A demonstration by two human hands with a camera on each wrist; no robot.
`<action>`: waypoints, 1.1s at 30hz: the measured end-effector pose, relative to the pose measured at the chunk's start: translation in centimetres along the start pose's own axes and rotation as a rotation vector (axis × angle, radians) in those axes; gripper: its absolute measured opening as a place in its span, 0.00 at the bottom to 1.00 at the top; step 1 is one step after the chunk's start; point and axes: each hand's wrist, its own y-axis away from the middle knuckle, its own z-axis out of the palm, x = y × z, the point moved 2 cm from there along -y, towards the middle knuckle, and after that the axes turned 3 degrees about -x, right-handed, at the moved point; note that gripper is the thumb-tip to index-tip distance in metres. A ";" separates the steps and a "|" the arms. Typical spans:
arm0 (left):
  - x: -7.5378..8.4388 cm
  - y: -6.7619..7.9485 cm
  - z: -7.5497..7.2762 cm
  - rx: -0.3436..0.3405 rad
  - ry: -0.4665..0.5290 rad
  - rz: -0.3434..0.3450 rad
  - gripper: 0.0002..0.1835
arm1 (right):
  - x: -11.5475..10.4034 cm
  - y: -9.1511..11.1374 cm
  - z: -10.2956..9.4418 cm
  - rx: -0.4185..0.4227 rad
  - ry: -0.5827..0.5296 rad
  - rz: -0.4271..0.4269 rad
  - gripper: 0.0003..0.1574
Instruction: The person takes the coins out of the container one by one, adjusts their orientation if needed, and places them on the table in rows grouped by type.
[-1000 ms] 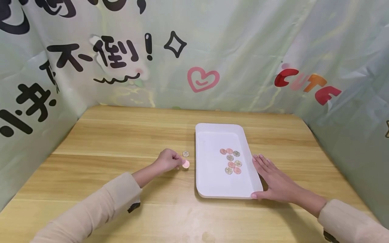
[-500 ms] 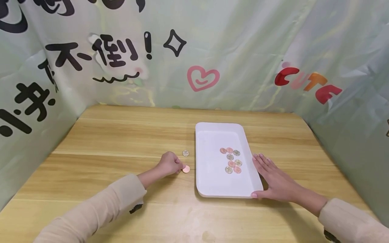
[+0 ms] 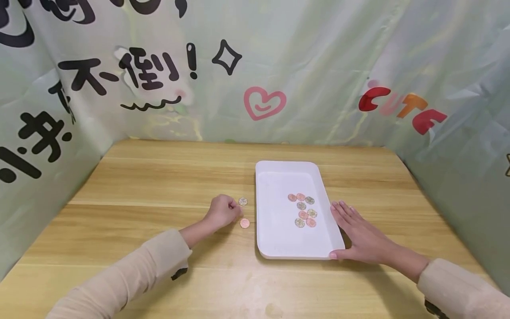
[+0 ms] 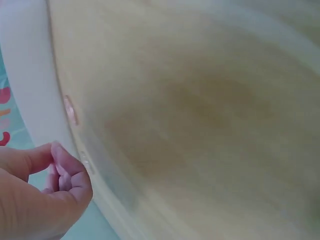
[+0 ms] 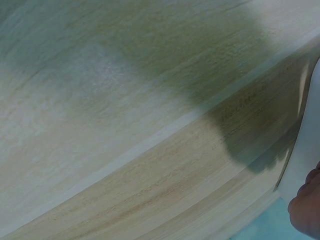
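Note:
My left hand (image 3: 222, 211) hovers just left of the tray, thumb and forefinger tips together with no coin seen between them. Close by on the table lie a copper-coloured coin (image 3: 245, 223) and a silvery coin (image 3: 243, 201). In the left wrist view the curled fingers (image 4: 75, 180) are near both coins. My right hand (image 3: 360, 237) rests with extended fingers along the right side of the white tray (image 3: 279, 243). Inside the tray, several copper-coloured coins (image 3: 311, 223) and silvery coins (image 3: 299, 223) lie flat. Only part of that hand (image 5: 307, 205) shows in the right wrist view.
The wooden table (image 3: 159, 177) spreads out around the tray. Printed cloth (image 3: 318, 88) hangs behind it and along both sides, with black characters, a pink heart and coloured letters.
My left hand has laid the copper-coloured coin down on the table and let go of it. It has since shifted slightly away, toward the silvery coin. My right hand stays on the tray.

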 end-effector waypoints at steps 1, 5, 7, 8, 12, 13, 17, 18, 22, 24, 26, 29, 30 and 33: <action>0.3 -0.1 0.0 0.011 0.006 0.018 0.07 | 0.0 0.0 0.0 0.005 0.004 -0.004 0.69; 1.5 -0.3 0.0 0.016 0.040 0.063 0.06 | 0.1 0.0 0.0 0.016 0.009 -0.010 0.69; 2.3 -0.3 0.2 -0.001 0.064 0.066 0.06 | 0.1 0.1 0.0 0.014 0.008 -0.009 0.69; 2.7 -0.3 0.3 -0.008 0.073 0.069 0.06 | 0.1 0.1 0.0 0.012 0.006 -0.008 0.69; 4.1 -0.5 1.1 -0.038 0.097 0.092 0.07 | 0.0 0.1 -0.1 0.009 0.007 -0.009 0.68; 4.4 -0.6 1.3 -0.046 0.098 0.107 0.07 | 0.0 0.1 -0.1 0.008 0.008 -0.009 0.68; 5.6 -0.8 2.3 -0.066 0.119 0.170 0.06 | 0.0 0.1 -0.1 0.000 0.003 -0.003 0.68; 5.9 -0.8 2.6 -0.072 0.123 0.188 0.06 | 0.0 0.1 -0.1 0.000 0.002 -0.001 0.68; 6.9 -1.1 4.0 -0.079 0.128 0.231 0.06 | 0.1 0.1 0.0 0.005 0.007 -0.003 0.68; 7.3 -1.2 4.9 -0.082 0.132 0.227 0.06 | 0.1 0.1 0.0 0.012 0.013 -0.007 0.68; 7.6 -1.3 5.8 -0.087 0.140 0.217 0.06 | 0.0 0.1 0.0 0.019 0.016 -0.012 0.68; 7.9 -1.6 7.2 -0.099 0.139 0.203 0.05 | 0.0 0.1 0.0 0.019 0.012 -0.011 0.68; 8.0 -1.6 7.6 -0.103 0.132 0.204 0.04 | 0.0 0.1 0.0 0.017 0.011 -0.011 0.68; 8.0 -1.9 8.6 -0.110 0.093 0.210 0.04 | -0.1 0.2 -0.1 0.011 0.004 -0.007 0.68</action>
